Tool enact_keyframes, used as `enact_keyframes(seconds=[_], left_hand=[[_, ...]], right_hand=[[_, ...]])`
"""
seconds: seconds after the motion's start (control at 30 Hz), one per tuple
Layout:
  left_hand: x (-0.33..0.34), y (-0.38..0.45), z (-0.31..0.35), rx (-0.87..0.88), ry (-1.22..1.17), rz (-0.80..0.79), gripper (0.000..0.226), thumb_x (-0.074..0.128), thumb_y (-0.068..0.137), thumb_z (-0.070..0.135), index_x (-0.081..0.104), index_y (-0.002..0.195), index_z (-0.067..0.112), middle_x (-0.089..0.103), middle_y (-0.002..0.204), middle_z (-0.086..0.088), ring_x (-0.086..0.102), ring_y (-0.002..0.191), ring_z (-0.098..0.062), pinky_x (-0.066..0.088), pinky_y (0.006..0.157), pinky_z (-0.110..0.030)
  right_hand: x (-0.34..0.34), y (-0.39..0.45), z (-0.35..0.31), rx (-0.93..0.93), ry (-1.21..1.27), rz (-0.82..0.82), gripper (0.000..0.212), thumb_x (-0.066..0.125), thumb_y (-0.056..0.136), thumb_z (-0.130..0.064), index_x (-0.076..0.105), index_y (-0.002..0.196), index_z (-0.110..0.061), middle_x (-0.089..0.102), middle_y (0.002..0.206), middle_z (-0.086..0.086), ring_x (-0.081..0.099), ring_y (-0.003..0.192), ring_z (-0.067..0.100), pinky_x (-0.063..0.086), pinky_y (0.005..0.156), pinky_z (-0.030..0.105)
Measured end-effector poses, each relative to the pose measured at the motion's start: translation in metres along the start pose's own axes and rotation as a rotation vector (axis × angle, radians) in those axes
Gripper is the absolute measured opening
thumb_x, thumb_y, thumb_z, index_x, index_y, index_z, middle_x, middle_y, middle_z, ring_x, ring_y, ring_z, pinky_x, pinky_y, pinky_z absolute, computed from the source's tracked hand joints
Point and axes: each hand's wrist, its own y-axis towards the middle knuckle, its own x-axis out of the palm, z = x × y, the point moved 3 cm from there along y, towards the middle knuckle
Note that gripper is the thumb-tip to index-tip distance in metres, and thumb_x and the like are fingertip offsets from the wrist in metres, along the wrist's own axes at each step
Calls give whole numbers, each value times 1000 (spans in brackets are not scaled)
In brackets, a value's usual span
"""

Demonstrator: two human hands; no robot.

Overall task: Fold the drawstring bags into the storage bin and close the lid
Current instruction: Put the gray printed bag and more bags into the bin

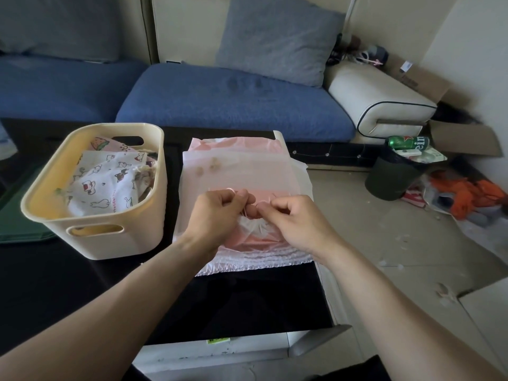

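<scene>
A thin string point(248, 209) is pinched by the left hand point(220, 213) and right hand point(294, 218) over the pink bag point(242, 171), which is spread on the black table point(68, 284) just right of the open bin point(93, 232), where folded bags point(107, 185) are held.
</scene>
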Motion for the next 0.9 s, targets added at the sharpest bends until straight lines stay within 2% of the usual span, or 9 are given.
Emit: enact_keyframes(seconds=[0.07,0.17,0.3,0.4,0.47,0.6,0.7,0.8,0.9], left_hand=[[2,-1,-1,-11,16,-2,32,58,100,25,73,76,10,74,69,1,65,59,-3,50,54,-16],[2,1,-4,-98,-108,16,34,54,102,29,71,78,12,73,70,3,66,62,-9,53,51,-22],[1,9,0,-219,-665,23,32,49,104,24,64,77,14,69,71,-5,68,67,-18,59,65,-34],[7,11,7,-221,-870,15,31,49,104,20,61,76,12,64,65,-5,66,58,-18,57,56,-31],[6,9,13,-149,-785,-22,30,50,103,21,63,79,10,65,66,-6,66,57,-18,56,53,-30],[-6,-3,23,175,-156,-29,22,60,98,23,73,84,13,73,71,3,66,57,-7,49,47,-17],[-6,-13,28,474,262,73,14,69,92,20,78,83,17,73,80,9,65,69,1,48,65,-13],[-2,-17,28,607,344,3,11,68,92,12,78,95,16,71,100,7,65,99,1,48,90,-14],[0,-18,26,542,396,-210,19,61,97,13,73,82,16,74,92,12,65,99,7,51,86,-17]], right_hand=[[0,0,2,16,119,64,38,56,103,-30,75,82,-6,75,87,10,71,97,10,53,95,33],[-3,0,2,143,382,166,37,50,106,-32,71,80,-14,75,89,1,69,83,13,54,87,35],[4,0,-1,436,1095,120,32,47,106,-28,58,79,-14,74,84,7,73,75,21,59,70,34],[10,4,-7,430,1247,137,35,45,106,-26,56,74,-14,72,78,6,73,76,25,60,77,39],[11,8,-12,407,1184,138,42,47,106,-28,59,68,-13,66,70,3,71,76,23,58,83,39],[-6,9,-14,175,431,115,38,60,100,-32,77,69,-18,53,53,-7,53,52,8,46,53,16],[-1,4,-15,85,94,38,37,62,98,-30,74,70,-10,60,56,-2,55,53,10,42,53,19],[8,-1,-18,65,-6,-54,41,54,98,-15,58,58,-6,49,54,-5,45,52,5,35,55,19],[12,-1,-20,95,237,-181,40,51,88,-6,52,50,-19,45,47,-14,41,45,0,35,51,16]])
